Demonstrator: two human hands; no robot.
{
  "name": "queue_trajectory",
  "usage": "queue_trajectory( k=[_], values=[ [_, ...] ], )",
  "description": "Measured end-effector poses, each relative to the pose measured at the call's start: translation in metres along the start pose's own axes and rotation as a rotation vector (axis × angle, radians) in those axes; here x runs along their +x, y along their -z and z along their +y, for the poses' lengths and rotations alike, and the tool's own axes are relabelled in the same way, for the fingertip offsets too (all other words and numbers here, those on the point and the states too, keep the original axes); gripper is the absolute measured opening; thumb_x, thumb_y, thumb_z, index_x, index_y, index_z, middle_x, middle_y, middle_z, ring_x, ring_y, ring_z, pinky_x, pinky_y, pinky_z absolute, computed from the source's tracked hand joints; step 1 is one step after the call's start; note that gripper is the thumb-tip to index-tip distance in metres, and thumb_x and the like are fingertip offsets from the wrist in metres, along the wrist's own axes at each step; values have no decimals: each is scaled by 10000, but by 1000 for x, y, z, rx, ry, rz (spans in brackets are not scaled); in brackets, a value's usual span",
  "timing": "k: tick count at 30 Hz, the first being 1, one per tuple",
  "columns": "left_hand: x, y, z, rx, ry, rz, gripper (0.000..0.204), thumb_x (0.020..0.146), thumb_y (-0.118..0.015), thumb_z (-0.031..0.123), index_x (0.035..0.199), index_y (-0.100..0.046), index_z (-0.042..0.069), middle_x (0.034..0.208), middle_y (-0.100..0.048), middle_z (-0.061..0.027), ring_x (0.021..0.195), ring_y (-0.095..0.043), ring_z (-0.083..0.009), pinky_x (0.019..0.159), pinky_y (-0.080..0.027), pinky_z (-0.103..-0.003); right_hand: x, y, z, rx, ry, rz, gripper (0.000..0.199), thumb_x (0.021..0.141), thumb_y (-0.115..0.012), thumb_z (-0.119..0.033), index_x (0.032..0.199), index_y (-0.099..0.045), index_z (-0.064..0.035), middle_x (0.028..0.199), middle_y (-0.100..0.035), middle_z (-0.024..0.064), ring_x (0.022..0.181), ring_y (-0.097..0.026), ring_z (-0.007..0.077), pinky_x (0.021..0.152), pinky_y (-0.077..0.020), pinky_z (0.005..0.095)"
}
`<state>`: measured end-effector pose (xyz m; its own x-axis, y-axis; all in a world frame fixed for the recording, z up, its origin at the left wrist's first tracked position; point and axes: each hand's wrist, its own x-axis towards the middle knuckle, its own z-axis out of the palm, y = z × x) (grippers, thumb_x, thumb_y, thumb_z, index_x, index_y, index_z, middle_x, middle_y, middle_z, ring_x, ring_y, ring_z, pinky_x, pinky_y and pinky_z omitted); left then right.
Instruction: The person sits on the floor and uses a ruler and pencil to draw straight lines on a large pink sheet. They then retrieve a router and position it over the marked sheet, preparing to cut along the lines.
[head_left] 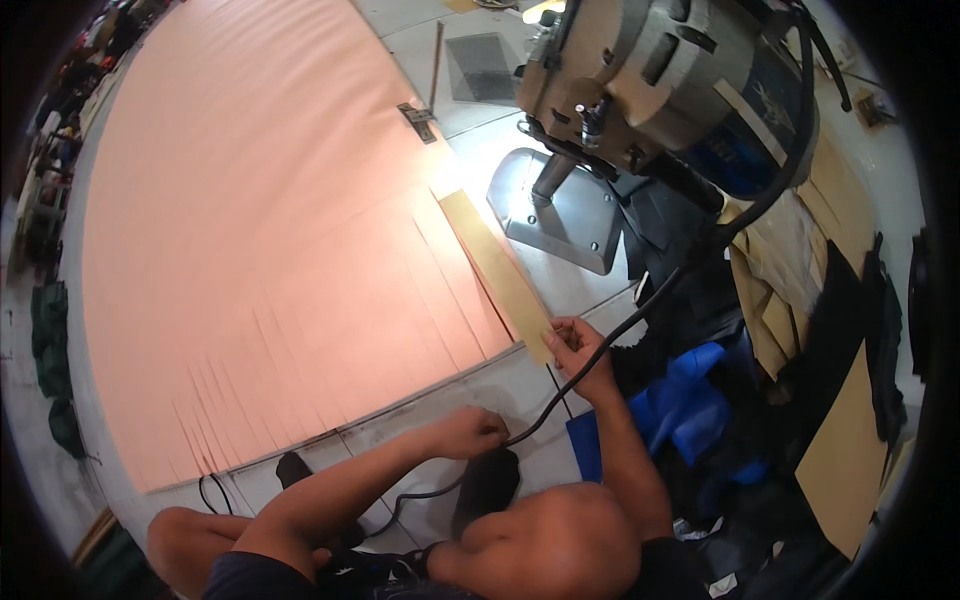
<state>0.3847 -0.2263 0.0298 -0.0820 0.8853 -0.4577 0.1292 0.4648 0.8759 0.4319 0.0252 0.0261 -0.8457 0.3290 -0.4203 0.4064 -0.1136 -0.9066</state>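
My right hand pinches the near end of a long tan card strip. The strip lies along the right edge of a wide spread of pink fabric. Several narrow slits run in from the fabric's near edge. My left hand is closed above my foot, just off that edge. A black cable passes at its fingertips; what the fingers hold, if anything, is hidden. Beyond the strip stands an electric cloth-cutting machine on a shiny metal base plate.
The cable runs from the machine past both hands to the floor. Blue cloth, black cloth scraps and tan card pieces are heaped on the right. A metal clamp sits on the fabric's far right edge. Dark bundles line the left.
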Motion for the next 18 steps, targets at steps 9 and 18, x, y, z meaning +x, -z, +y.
queue_trajectory(
  k=[9, 18],
  values=[
    [33, 162, 19, 506, 168, 968, 511, 912, -712, 390, 1256, -625, 22, 1258, -637, -197, 1169, -608, -364, 989, -498, -455, 38, -16, -4, -119, 43, 61, 332, 994, -716, -197, 1223, -651, 35, 897, -717, 46, 767, -640, 74, 676, -508, 233],
    [81, 222, 1, 902, 283, 744, 922, 902, -685, 588, 1563, -390, 18, 1644, -319, -243, 1530, -300, -410, 1241, -288, -497, 38, -24, 9, -231, 68, 129, 327, 983, -718, -201, 1221, -663, 16, 852, -722, 49, 701, -627, 97, 651, -506, 265]
  ],
)
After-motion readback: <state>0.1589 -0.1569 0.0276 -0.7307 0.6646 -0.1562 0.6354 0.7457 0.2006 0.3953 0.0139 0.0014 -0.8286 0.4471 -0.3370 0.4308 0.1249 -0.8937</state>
